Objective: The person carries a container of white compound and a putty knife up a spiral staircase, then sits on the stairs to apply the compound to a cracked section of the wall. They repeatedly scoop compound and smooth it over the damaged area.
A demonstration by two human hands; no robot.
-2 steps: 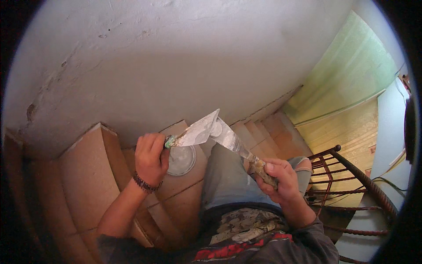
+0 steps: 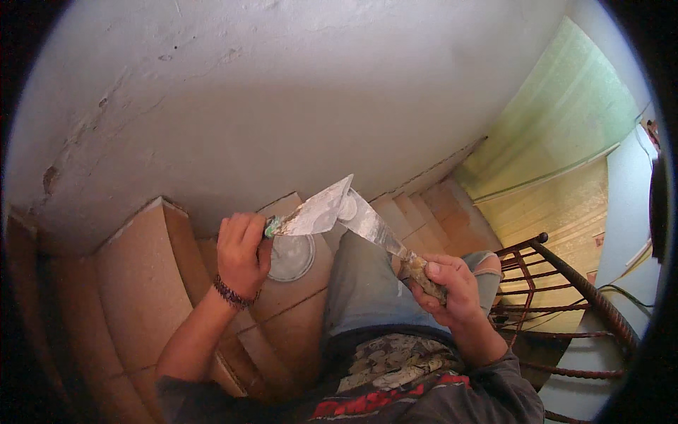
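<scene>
My left hand [image 2: 242,253] is closed round the green handle of a putty knife [image 2: 319,212], whose wide blade is smeared with pale filler. In my right hand [image 2: 452,286] is a second putty knife [image 2: 376,230] with a worn, crusted handle, held by thumb and fingers. The two blades meet at their tips in front of me, and a whitish dab lies on the right blade near the contact. Below the left blade stands a round container [image 2: 292,258] of grey-white paste on a tiled step, partly hidden by my left hand and that blade.
Brown tiled stairs [image 2: 138,268] run on both sides of me. A rough plastered wall [image 2: 296,120] with cracks and chips rises ahead. At the right are a rusty metal railing [image 2: 590,283], a green and yellow curtain [image 2: 558,113] and some loose cables.
</scene>
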